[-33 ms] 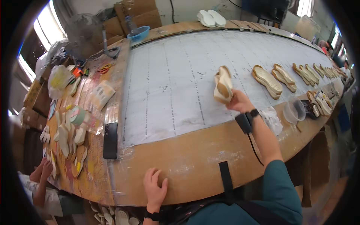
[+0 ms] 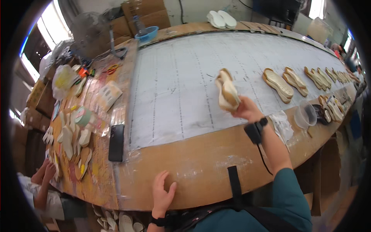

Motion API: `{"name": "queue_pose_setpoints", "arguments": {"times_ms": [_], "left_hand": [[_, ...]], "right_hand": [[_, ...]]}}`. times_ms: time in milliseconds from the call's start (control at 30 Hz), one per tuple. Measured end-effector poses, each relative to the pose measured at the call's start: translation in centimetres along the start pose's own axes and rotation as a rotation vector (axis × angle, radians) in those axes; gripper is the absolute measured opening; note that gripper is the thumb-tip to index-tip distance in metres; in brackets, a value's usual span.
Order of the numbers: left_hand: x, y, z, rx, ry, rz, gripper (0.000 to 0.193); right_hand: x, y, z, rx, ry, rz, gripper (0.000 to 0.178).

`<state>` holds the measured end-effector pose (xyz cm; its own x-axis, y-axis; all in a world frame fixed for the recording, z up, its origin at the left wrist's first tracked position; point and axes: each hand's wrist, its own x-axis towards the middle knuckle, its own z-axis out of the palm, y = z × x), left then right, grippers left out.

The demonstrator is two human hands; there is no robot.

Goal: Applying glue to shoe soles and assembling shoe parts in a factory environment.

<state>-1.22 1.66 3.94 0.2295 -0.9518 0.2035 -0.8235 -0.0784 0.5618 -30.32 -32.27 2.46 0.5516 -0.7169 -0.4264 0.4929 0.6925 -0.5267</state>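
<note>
1. At the far left, a co-worker's hands are close to a cluster of loose soles on the stained wooden end of the surface.
2. Just beside that cluster stands or lies a clear jar with a mint-green lid; I cannot tell which.
3. A black phone lies flat near the left edge of the white sheet.
4. The person's left hand is at the near brown edge, thumb spread wide from the fingers, holding nothing.
5. The cream-and-tan sole is over the middle of the sheet, tilted; whether it is one piece or two together is unclear.
6. The right hand grips its near end, fingers closed round it.
7. Farther right, a row of soles lies along the sheet, with crumpled white material and a clear tub nearer the person.
</note>
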Motion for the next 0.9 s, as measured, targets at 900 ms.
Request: {"name": "queue_pose_setpoints", "arguments": {"times_ms": [900], "left_hand": [[1.2,6.7,0.6,-1.619,-0.161,-0.419,0.065]], "right_hand": [[-17.4,18.5,15.2,-1.12,-0.264,-0.57,0.082]]}}
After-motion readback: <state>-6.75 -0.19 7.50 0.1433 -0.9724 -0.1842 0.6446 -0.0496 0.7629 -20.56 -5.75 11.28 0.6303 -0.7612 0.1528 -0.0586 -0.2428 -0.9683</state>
